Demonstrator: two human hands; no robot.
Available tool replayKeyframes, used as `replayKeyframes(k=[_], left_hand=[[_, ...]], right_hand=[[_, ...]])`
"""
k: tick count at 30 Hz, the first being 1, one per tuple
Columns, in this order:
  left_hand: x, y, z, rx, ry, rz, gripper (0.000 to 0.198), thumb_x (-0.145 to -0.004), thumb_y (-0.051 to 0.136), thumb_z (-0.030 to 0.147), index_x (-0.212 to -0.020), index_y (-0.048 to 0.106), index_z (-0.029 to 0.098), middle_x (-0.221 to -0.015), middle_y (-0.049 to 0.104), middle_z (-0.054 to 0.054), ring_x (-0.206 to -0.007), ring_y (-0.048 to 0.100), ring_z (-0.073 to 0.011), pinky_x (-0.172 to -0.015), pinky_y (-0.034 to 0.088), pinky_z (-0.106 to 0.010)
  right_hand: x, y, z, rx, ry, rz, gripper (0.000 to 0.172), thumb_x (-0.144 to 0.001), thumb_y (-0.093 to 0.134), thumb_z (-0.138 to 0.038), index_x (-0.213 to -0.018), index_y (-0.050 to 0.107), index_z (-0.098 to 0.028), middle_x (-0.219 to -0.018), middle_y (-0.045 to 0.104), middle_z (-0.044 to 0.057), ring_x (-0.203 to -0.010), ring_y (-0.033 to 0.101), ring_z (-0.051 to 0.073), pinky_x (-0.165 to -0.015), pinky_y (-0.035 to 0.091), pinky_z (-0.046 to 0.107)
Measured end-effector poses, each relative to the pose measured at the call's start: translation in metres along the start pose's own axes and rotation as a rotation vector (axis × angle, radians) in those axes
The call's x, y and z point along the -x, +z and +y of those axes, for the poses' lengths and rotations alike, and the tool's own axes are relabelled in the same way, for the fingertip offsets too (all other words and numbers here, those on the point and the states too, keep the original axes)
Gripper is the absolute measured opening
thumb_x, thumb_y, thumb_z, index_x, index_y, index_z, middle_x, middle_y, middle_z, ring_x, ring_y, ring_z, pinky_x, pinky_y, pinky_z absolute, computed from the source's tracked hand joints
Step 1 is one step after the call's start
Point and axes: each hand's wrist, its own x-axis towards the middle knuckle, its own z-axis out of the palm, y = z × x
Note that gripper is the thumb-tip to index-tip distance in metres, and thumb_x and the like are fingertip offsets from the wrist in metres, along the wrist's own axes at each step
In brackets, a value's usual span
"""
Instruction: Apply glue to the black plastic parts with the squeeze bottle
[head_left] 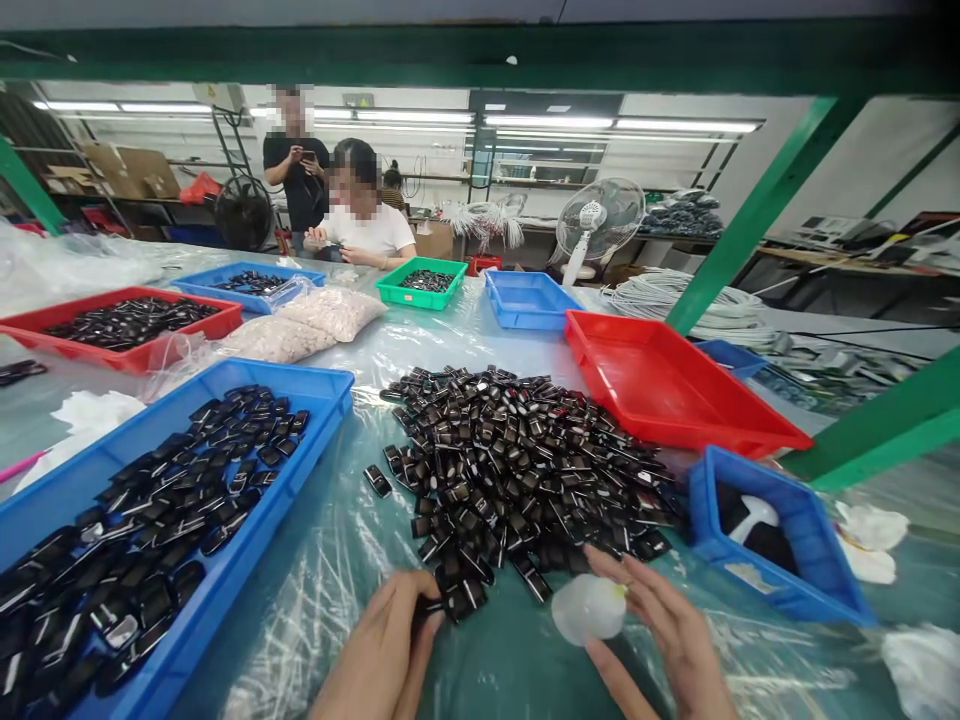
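Note:
A big heap of small black glossy parts (pixel 517 470) lies on the plastic-covered table in front of me. My left hand (pixel 386 655) is at the heap's near edge, fingers pinched on one black part (pixel 431 605). My right hand (pixel 667 635) holds a white cloth pad (pixel 589 607) between thumb and fingers, just right of the heap's near edge. A blue tray (pixel 315 385) at my left is full of the same black parts.
An empty red tray (pixel 660 385) sits behind the heap. A small blue bin (pixel 787 600) is at right, with white cloths beside it. Further trays, bagged parts, a fan (pixel 600 220) and two other people are across the table. Green frame posts rise at right.

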Motion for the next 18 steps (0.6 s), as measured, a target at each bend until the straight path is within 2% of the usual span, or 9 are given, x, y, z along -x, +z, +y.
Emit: replayKeyframes(k=[2, 3, 5, 7, 10, 12, 18], left_hand=[[-0.002, -0.002, 0.010, 0.120, -0.070, -0.018, 0.015, -0.104, 0.030, 0.029, -0.107, 0.044, 0.025, -0.074, 0.062, 0.000, -0.061, 0.063, -0.0158, -0.054, 0.053, -0.024], [-0.002, -0.003, 0.014, 0.186, -0.120, -0.026, 0.017, -0.104, 0.030, 0.033, -0.110, 0.044, 0.026, -0.075, 0.062, 0.000, -0.063, 0.064, -0.0167, -0.055, 0.052, -0.024], [-0.001, -0.009, 0.019, 0.311, -0.213, -0.046, 0.021, -0.104, 0.032, 0.040, -0.114, 0.046, 0.029, -0.085, 0.064, -0.003, -0.078, 0.066, -0.0202, -0.062, 0.053, -0.027], [-0.001, -0.016, 0.022, 0.394, -0.270, -0.092, 0.024, -0.103, 0.033, 0.045, -0.109, 0.052, 0.031, -0.093, 0.064, -0.004, -0.088, 0.064, -0.0221, -0.069, 0.052, -0.029], [-0.002, -0.024, 0.026, 0.380, -0.240, -0.200, 0.036, -0.103, 0.029, 0.047, -0.090, 0.056, 0.027, -0.076, 0.058, -0.001, -0.070, 0.058, -0.0192, -0.063, 0.047, -0.028], [-0.003, -0.026, 0.027, 0.330, -0.187, -0.229, 0.040, -0.103, 0.028, 0.044, -0.079, 0.054, 0.024, -0.067, 0.052, 0.001, -0.061, 0.052, -0.0167, -0.057, 0.042, -0.027], [-0.002, -0.016, 0.021, 0.209, -0.072, -0.191, 0.031, -0.093, 0.041, 0.027, -0.062, 0.044, 0.021, -0.057, 0.046, 0.002, -0.051, 0.045, -0.0130, -0.046, 0.032, -0.023]], right_hand=[[0.002, 0.009, -0.011, -0.061, 0.146, -0.016, 0.032, -0.093, 0.056, -0.040, -0.121, 0.051, -0.027, -0.122, 0.068, 0.009, -0.112, 0.066, 0.021, -0.084, 0.058, 0.028], [0.003, 0.012, -0.014, -0.083, 0.194, -0.018, 0.029, -0.091, 0.057, -0.043, -0.115, 0.055, -0.026, -0.118, 0.070, 0.008, -0.111, 0.066, 0.021, -0.084, 0.057, 0.026], [0.007, 0.012, -0.019, -0.115, 0.243, -0.027, 0.030, -0.088, 0.061, -0.048, -0.108, 0.059, -0.026, -0.113, 0.070, 0.007, -0.107, 0.067, 0.020, -0.084, 0.056, 0.024], [0.011, 0.011, -0.021, -0.154, 0.291, -0.036, 0.032, -0.089, 0.060, -0.050, -0.111, 0.059, -0.027, -0.110, 0.070, 0.006, -0.103, 0.068, 0.018, -0.083, 0.055, 0.022], [0.018, 0.010, -0.024, -0.215, 0.329, -0.066, 0.034, -0.090, 0.058, -0.051, -0.116, 0.059, -0.029, -0.112, 0.069, 0.005, -0.102, 0.068, 0.016, -0.080, 0.055, 0.018], [0.021, 0.012, -0.026, -0.246, 0.319, -0.084, 0.033, -0.089, 0.059, -0.050, -0.115, 0.060, -0.030, -0.112, 0.069, 0.006, -0.102, 0.068, 0.017, -0.078, 0.055, 0.019], [0.020, 0.006, -0.019, -0.170, 0.199, -0.147, 0.027, -0.090, 0.061, -0.040, -0.116, 0.062, -0.031, -0.111, 0.070, 0.004, -0.099, 0.069, 0.018, -0.078, 0.057, 0.021]])
